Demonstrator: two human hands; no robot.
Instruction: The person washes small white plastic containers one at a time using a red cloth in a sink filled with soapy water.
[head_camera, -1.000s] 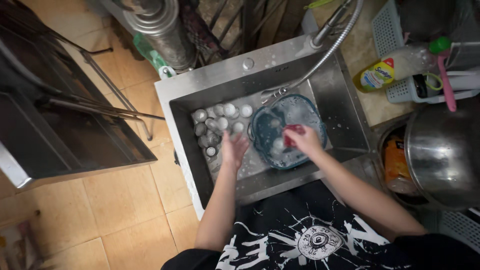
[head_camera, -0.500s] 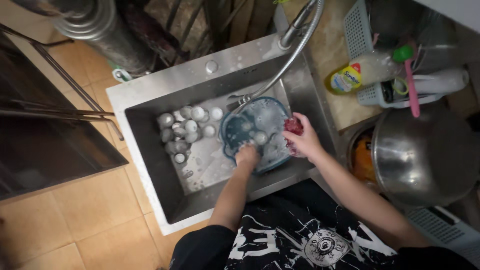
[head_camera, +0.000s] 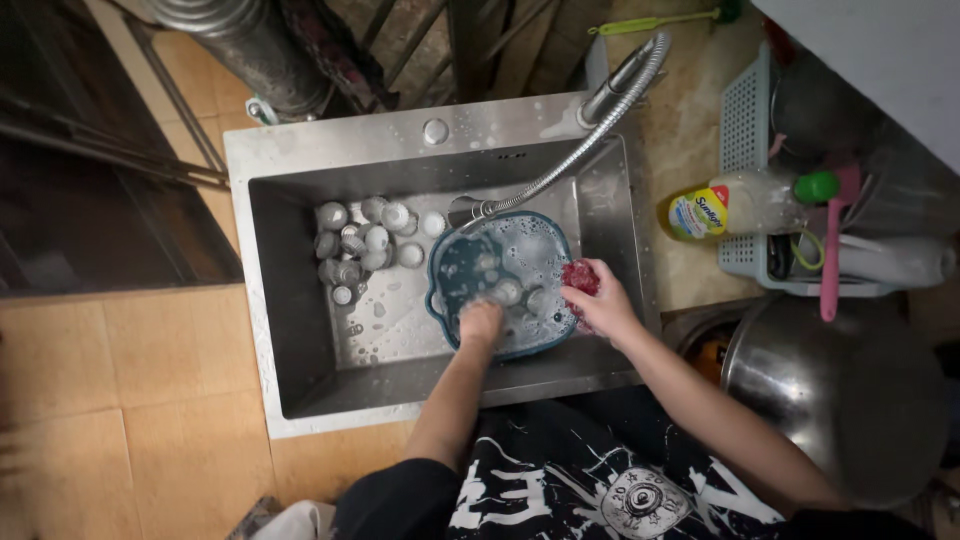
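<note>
Fingers of the left hand (head_camera: 481, 322) sunk in foam inside the blue basin (head_camera: 455, 275), grip hidden. Red scrubber (head_camera: 579, 276) half covered by the right hand (head_camera: 603, 305). Small pale pieces (head_camera: 360, 248) at 9 o'clock of the basin, too small to identify. Steel pot (head_camera: 840, 400) at 4 o'clock, cut off by the picture's edge.

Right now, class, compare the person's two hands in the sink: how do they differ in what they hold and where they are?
The left hand reaches into the blue basin, among small pale cups; whether it grips one cannot be told. The right hand sits at the basin's right rim, closed on a red sponge. The left hand is knuckles up; the right hand's fingers curl around the sponge. Both work over the same soapy basin in the steel sink.
</note>
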